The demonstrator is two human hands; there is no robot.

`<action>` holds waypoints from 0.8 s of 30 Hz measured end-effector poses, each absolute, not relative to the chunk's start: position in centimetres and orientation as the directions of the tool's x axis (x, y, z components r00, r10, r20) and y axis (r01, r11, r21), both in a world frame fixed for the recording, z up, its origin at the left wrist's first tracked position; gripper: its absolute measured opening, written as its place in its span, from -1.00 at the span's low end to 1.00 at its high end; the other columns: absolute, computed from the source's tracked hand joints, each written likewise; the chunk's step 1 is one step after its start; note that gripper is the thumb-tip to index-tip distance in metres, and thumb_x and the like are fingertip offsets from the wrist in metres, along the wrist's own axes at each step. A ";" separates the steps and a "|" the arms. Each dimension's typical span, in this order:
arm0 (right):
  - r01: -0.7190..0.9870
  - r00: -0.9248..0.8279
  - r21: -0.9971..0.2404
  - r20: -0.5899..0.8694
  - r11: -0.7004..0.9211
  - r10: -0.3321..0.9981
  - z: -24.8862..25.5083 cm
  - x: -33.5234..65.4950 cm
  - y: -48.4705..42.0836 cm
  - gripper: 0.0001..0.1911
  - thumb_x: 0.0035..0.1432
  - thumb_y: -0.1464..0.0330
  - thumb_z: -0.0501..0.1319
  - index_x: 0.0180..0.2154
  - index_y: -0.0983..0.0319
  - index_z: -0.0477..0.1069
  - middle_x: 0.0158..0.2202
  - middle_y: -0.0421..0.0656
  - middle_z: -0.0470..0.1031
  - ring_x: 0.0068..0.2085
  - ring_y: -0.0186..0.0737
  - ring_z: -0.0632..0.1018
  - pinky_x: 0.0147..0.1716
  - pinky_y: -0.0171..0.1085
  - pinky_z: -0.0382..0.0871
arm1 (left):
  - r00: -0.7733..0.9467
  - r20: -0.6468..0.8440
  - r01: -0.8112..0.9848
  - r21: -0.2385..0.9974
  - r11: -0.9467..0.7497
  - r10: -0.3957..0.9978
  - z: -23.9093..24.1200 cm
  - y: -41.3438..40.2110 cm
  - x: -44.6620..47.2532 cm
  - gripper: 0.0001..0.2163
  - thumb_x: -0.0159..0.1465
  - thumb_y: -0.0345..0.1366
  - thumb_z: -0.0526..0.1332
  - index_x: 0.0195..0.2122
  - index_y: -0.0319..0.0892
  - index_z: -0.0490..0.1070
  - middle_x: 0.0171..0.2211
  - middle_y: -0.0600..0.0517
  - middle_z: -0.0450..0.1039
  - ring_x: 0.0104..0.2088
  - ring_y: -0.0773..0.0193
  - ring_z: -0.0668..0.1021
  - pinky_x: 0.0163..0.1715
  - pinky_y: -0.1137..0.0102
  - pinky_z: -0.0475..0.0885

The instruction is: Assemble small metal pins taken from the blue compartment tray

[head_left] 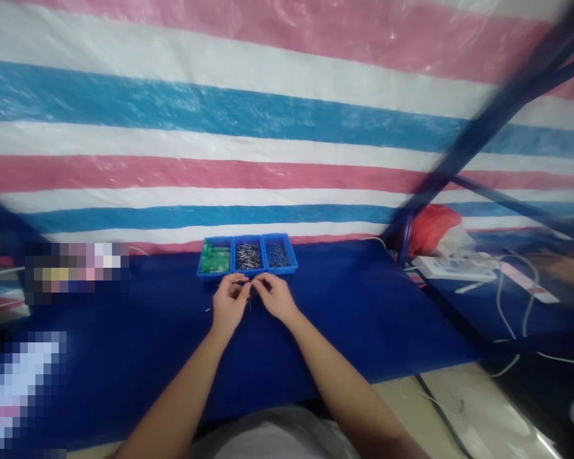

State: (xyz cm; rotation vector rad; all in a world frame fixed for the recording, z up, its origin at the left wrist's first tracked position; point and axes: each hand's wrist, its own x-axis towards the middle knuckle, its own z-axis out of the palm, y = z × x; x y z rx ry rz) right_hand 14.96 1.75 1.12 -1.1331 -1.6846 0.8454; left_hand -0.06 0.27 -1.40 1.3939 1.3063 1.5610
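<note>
My left hand (229, 305) and my right hand (278, 299) meet just in front of a row of three small blue bins. Thumb and fingers of both are pinched, and their tips almost touch. Between them shows something thin and dark, too small to make out. The left bin (199, 268) holds green plastic pieces (215, 260). Many short metal screws or nails (247, 256) fill the middle bin. Longer, thin metal pieces (278, 256) lie in the right bin. A tiny light piece (208, 310) rests on the table left of my left hand.
The bins stand on a dark blue table (363, 319) against a striped plastic sheet (220, 146). On the right are a metal frame post (404, 239), a red bag (435, 229), a white box (454, 268) and loose cables (500, 306). A blurred hand (567, 264) shows at far right.
</note>
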 end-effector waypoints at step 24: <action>0.312 -0.162 -0.895 0.280 0.318 0.946 1.1 15.0 1.7 -0.76 0.31 0.22 0.15 -0.30 0.19 0.52 -0.34 -0.18 0.58 -0.33 -0.23 0.54 -0.30 -0.28 0.37 | -0.168 0.299 0.134 0.951 -0.278 0.940 -1.3 0.2 0.0 -0.71 0.24 -0.14 0.32 -0.08 -0.14 0.41 -0.18 -0.05 0.56 -0.47 0.35 0.59 -0.41 0.40 0.54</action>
